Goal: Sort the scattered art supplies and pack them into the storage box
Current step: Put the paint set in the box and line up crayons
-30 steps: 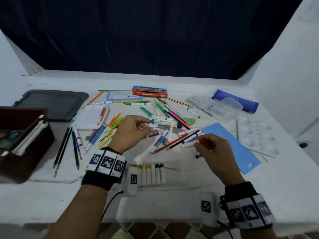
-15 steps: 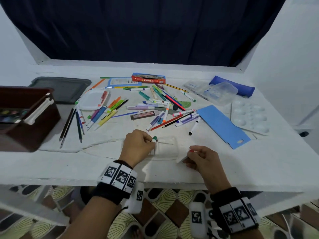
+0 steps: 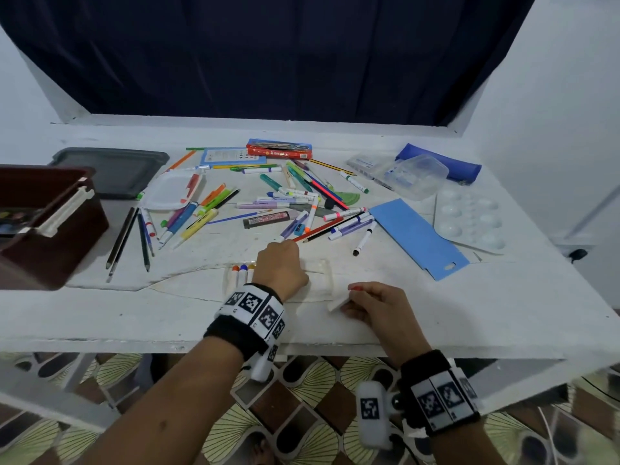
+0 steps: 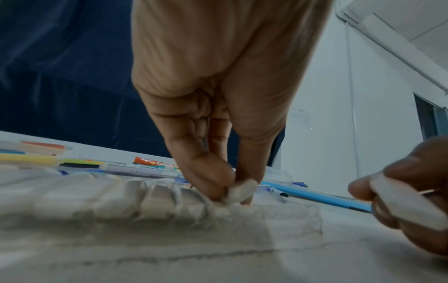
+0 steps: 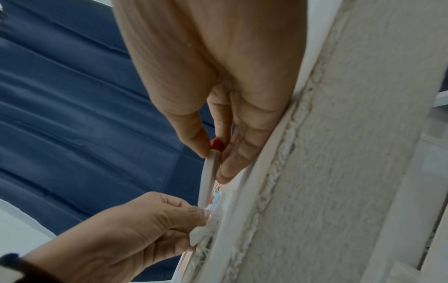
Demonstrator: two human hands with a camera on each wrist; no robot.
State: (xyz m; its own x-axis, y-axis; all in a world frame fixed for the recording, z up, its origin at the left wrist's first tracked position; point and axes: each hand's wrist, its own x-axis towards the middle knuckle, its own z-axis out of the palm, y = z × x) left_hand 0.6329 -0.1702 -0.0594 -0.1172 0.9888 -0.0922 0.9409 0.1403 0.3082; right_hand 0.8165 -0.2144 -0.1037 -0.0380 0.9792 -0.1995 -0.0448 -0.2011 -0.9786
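Note:
A clear plastic tube tray lies near the table's front edge with three small white paint tubes in its left end. My left hand is over the tray. Its thumb and finger pinch a small white tube down against the tray's ribs. To the right, my right hand pinches a white tube with a red cap just above the table; the same tube shows in the right wrist view. The dark brown storage box stands open at the far left.
Several markers, pencils and pens lie scattered mid-table. A grey lid sits behind the box. A blue card, a white palette, a clear case and a blue pouch lie to the right, and a red crayon box lies at the back.
Both hands drew back from the marker pile to the tray at the front edge, each with a small tube. The left hand has since lowered its tube onto the tray.

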